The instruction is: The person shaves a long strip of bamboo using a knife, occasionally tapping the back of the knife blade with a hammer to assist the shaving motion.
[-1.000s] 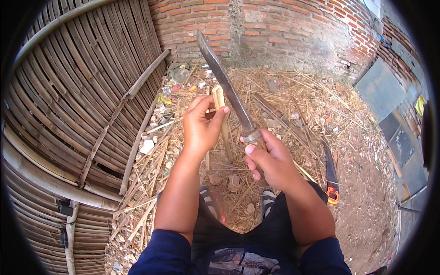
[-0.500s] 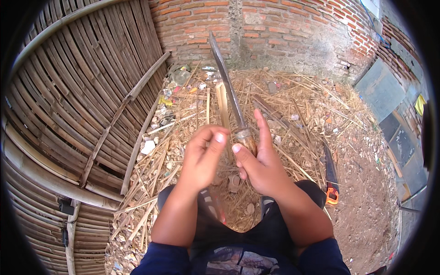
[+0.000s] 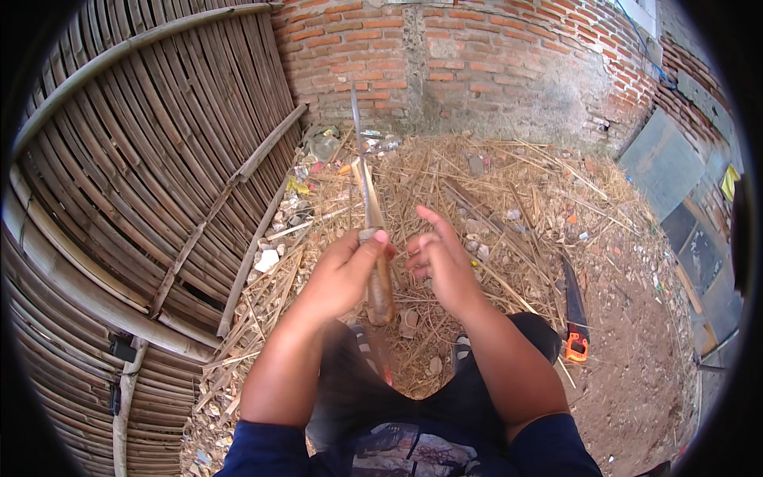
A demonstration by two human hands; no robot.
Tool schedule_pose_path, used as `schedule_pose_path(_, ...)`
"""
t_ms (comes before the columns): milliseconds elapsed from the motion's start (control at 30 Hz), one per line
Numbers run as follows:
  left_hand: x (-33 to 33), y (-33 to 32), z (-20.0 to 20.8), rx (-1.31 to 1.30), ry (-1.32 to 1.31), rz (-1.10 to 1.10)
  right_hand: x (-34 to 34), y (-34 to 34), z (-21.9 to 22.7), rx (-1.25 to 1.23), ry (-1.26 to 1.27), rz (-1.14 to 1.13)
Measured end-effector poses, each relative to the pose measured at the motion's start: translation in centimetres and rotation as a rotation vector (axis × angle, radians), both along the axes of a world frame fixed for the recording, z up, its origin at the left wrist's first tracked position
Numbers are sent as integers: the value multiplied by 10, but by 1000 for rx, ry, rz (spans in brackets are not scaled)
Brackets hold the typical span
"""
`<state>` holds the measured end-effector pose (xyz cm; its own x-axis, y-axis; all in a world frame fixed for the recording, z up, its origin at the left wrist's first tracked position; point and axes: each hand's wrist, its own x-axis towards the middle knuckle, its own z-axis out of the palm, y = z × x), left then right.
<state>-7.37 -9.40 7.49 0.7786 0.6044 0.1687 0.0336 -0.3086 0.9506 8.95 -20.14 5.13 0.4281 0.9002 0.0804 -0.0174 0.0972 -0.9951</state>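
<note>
- The left hand point(image 3: 342, 274) is closed on the machete point(image 3: 381, 294) where the wooden handle meets the collar, its thumb laid across the front.
- That high grip leaves the handle's rounded butt hanging bare below the fingers, and probably keeps the weight of the steel near the hand.
- The blade point(image 3: 357, 119) rises up and away from the body, seen nearly edge-on; held so, its tip points clear of the legs and toward the far wall.
- The right hand point(image 3: 447, 266) is empty, just beside the handle and apart from it, fingers loosely spread and slightly blurred.
- A pale split bamboo piece point(image 3: 372, 199) stands just behind the blade, partly covered by it; whether the left hand pinches it too, I cannot tell.
- The machete is in front of the body, over the gap between the knees; the dark trousers point(image 3: 528, 338) are parted, which seems to give both arms room.
- Bamboo strips and shavings point(image 3: 445, 159) litter the ground ahead, with a dark length of wood point(image 3: 473, 200) among them.
- A handsaw point(image 3: 574, 306) with an orange and black handle lies beyond the right knee, grip toward the person, seemingly within easy reach.
- A bamboo slat fence point(image 3: 159, 151) flanks the left, a brick wall point(image 3: 493, 60) closes the far side, and grey panels point(image 3: 664, 159) lean at right.
</note>
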Motion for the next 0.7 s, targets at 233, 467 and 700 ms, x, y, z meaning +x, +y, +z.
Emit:
schedule_pose_path(233, -25, -15, 2, -224, 15, -2, 9, 69, -42, 98, -721, -201)
schedule_pose_path(467, -42, -16, -3, -227, -3, 31, 15, 100, -53, 246, -719, -87)
schedule_pose_path(700, -48, -24, -5, -284, -106, 123, 9, 96, -52, 248, -721, -303)
